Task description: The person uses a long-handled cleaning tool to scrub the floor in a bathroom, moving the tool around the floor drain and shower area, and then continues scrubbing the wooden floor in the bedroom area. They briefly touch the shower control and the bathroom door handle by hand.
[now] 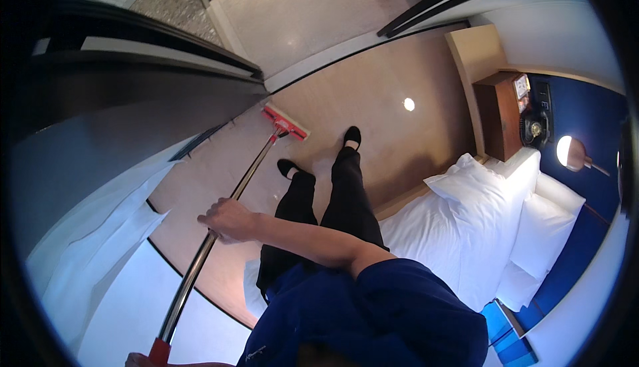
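Nearest the lens: dark blue sleeve and shoulder, then the mop handle (219, 224), a long metal pole with a red grip at its top end. Pole runs from the lower edge of the view up and away to the red flat mop head (285, 122), which lies flat on the wooden floor (373, 100), just beside the dark wall base and ahead of the person's black shoes.

Right hand (227, 220): closed around the pole at mid-length, fingers wrapped, knuckles up. Left hand (143, 360): only a sliver shows at the bottom edge, at the red grip (closure cannot be told; mostly cut off).

Judgement on technique: the head should stay flat and fully in contact with the floor; the mid-pole hand steers, the top hand sets the angle. Strokes parallel to the wall base would likely cover the strip along it without knocking the edge.

Surroundings: white curtain (100, 234) at left, bed (466, 234) with white pillows at right, wooden nightstand (499, 117) carrying a dark telephone, round wall lamp (566, 150) on a blue wall.
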Available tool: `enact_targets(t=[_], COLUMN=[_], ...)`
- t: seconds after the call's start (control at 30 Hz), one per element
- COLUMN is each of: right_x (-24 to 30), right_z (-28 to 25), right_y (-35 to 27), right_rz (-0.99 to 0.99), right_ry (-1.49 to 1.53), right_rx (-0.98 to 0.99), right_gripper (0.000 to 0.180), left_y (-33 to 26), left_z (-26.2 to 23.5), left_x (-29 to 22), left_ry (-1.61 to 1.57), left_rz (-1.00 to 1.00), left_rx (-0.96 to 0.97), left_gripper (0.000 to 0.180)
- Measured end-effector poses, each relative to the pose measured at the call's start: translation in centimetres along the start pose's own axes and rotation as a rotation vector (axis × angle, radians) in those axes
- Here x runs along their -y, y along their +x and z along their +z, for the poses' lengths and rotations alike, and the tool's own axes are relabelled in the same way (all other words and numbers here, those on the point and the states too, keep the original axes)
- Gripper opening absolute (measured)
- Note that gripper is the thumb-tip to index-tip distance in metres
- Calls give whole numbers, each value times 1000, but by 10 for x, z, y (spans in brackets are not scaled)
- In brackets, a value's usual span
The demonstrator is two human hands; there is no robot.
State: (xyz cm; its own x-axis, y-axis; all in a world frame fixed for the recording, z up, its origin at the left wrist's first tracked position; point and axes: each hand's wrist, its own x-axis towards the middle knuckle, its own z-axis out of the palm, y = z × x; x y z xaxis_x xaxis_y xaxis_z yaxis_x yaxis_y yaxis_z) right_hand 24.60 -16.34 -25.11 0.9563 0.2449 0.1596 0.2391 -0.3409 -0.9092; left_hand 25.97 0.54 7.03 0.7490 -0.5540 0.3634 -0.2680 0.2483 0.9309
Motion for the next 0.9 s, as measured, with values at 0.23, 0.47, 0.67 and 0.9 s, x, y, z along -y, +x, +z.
enact_targets(t=[0.23,0.47,0.67,0.9], right_x=[-40,-268,-485,-603], right_z=[-97,-196,-247,-382], right_y=[-66,-203,-315,-399], right_rz=[120,430,517,861], right_ry=[-246,-660,-917,-1143], right_rx=[-18,-26,-166,-58], right_gripper=[22,24,11,26], left_y=[10,12,-50,-43], left_z=[-4,111,206,388], left_x=[54,276,544,728], left_ry=[4,578,708,535], left_rz=[-229,-1031,-1010,-994], left_rx=[367,727,892,875], left_gripper=[8,57,49,33])
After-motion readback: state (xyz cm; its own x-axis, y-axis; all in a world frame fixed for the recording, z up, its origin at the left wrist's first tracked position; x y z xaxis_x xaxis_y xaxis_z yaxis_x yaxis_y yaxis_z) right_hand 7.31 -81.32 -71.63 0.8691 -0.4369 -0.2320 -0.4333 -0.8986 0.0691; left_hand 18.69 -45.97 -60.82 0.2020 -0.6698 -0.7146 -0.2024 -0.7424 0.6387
